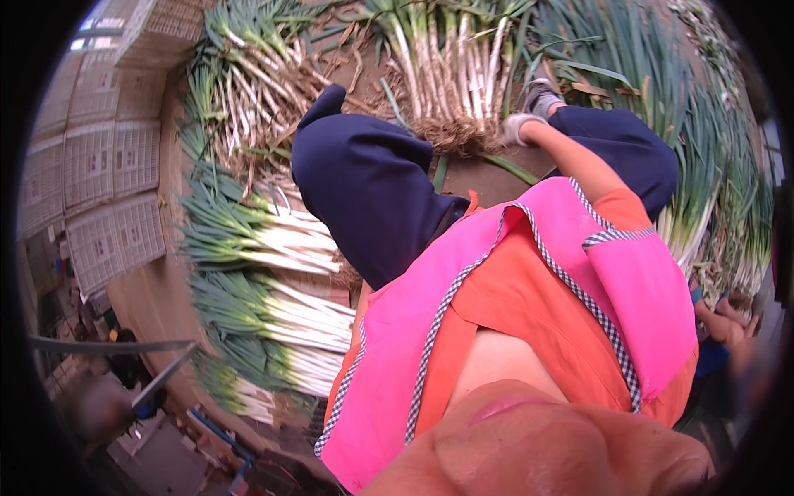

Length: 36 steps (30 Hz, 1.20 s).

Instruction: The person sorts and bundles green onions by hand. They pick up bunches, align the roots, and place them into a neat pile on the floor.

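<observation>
My right hand (521,128), in a whitish glove, reaches down between my knees. It is at the right edge of the root ends (456,133) of a pile of large green onions (456,68), white stalks toward me and green leaves away. Whether its fingers grip anything is not clear. A grey shoe (541,97) is just beyond that hand. My left hand is out of view; only a sliver of that arm shows beside my pink apron (397,372). Trimmed-looking white green onions (298,248) lie in bunches to the left of my navy-trousered leg (366,186).
Soil-covered onions (248,105) are heaped ahead left, and long leafy ones (620,56) along the right. White plastic crates (111,155) are stacked at left. Another person's arms (726,322) show at far right; a blurred person (102,403) is at lower left. Loose leaves (512,168) litter the floor.
</observation>
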Each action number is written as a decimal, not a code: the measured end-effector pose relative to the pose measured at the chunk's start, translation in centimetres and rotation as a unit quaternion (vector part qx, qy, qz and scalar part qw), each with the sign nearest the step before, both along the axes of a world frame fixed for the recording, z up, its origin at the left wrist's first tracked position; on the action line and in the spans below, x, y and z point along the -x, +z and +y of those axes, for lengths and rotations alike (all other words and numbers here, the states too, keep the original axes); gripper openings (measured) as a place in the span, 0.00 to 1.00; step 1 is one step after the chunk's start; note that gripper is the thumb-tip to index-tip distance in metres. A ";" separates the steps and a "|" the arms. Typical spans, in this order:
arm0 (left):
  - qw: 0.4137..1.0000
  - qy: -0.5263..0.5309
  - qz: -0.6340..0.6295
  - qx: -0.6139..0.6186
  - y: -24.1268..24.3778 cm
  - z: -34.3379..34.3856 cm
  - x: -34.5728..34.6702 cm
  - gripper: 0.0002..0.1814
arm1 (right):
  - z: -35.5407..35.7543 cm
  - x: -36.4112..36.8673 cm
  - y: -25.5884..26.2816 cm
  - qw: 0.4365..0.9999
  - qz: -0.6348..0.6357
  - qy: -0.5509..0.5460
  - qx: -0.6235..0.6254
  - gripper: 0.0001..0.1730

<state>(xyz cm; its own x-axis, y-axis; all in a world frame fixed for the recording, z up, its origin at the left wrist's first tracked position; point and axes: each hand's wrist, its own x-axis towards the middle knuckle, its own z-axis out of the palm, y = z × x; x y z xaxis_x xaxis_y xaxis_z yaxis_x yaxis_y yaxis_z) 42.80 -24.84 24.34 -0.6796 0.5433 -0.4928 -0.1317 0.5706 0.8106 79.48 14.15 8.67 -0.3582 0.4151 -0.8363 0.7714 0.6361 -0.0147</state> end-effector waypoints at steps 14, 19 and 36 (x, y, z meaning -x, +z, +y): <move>0.986 -0.102 -0.048 -0.121 -7.5 23.6 2.6 0.17 | 7.7 -0.8 11.8 0.962 0.154 -0.074 -0.215 0.17; 0.900 -0.415 0.128 -0.036 -14.3 29.1 3.5 0.18 | 5.1 -3.0 -1.2 0.989 0.094 -0.001 -0.114 0.17; 0.473 -0.848 0.211 0.114 -20.8 35.9 -0.5 0.19 | 10.8 -18.8 9.4 0.941 0.242 -0.237 0.023 0.20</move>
